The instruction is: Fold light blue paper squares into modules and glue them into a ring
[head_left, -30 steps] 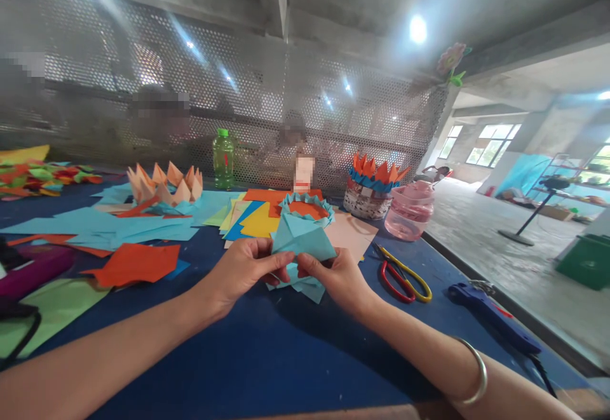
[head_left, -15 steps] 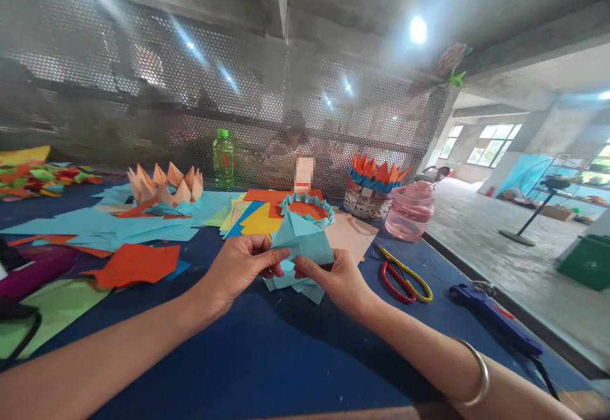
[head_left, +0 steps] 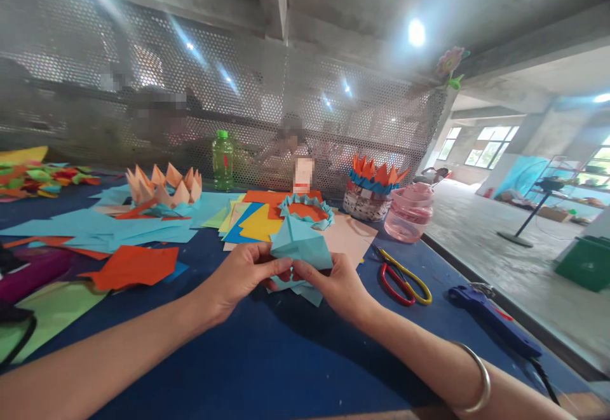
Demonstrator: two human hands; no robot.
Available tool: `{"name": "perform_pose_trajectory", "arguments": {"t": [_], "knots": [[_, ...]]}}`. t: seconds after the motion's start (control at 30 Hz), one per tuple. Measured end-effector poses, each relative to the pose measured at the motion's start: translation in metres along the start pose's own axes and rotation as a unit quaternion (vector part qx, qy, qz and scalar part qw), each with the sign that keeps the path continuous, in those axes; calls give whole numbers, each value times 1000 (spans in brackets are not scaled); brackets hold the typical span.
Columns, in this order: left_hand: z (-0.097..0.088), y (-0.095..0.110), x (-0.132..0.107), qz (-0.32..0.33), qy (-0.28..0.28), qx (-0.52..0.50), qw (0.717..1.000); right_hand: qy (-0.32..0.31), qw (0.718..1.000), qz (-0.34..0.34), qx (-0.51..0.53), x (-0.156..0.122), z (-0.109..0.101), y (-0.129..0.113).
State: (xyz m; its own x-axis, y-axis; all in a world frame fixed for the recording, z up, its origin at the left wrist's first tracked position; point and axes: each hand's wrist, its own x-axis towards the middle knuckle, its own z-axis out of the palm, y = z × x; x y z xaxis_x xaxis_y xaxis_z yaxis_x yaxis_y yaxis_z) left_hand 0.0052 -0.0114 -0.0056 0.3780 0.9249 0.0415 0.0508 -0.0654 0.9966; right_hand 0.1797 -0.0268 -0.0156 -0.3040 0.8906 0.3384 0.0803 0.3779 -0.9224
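Observation:
Between my two hands is a light blue folded paper (head_left: 301,248), its pointed tip facing away from me. My left hand (head_left: 248,270) pinches its left lower edge, and my right hand (head_left: 333,277) pinches the right, the two thumbs almost touching at the middle. Under the hands lie more light blue paper pieces (head_left: 309,293), partly hidden. Just beyond the held paper rests a light blue zigzag paper ring (head_left: 328,215) over orange sheets. To the right of my right hand lie scissors (head_left: 405,280) with one red and one yellow handle.
On the blue table (head_left: 267,369) are a peach paper crown (head_left: 164,188), loose blue sheets (head_left: 109,226), an orange sheet (head_left: 133,267), a green bottle (head_left: 222,159), an orange-and-blue paper piece (head_left: 376,172) on a container, a pink jug (head_left: 410,213) and a purple corded tool (head_left: 495,318).
My thumbs have come closer together along the lower edge of the folded paper. The paper is tilted slightly flatter, and both hands keep their pinch.

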Motion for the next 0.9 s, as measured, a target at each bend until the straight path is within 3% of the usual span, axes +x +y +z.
{"name": "perform_pose_trajectory", "arguments": {"t": [0.3,0.53,0.7,0.9], "knots": [[-6,3,3,-45,24,-4,999,0,998,6,-61,0,-1,2],[-5,3,2,-34,35,-6,999,17,998,30,-59,1,-3,3],[-5,6,1,-30,79,5,996,32,995,69,-70,1,-3,3],[-9,9,1,-22,108,-27,994,22,997,49,-50,1,-3,5]]}}
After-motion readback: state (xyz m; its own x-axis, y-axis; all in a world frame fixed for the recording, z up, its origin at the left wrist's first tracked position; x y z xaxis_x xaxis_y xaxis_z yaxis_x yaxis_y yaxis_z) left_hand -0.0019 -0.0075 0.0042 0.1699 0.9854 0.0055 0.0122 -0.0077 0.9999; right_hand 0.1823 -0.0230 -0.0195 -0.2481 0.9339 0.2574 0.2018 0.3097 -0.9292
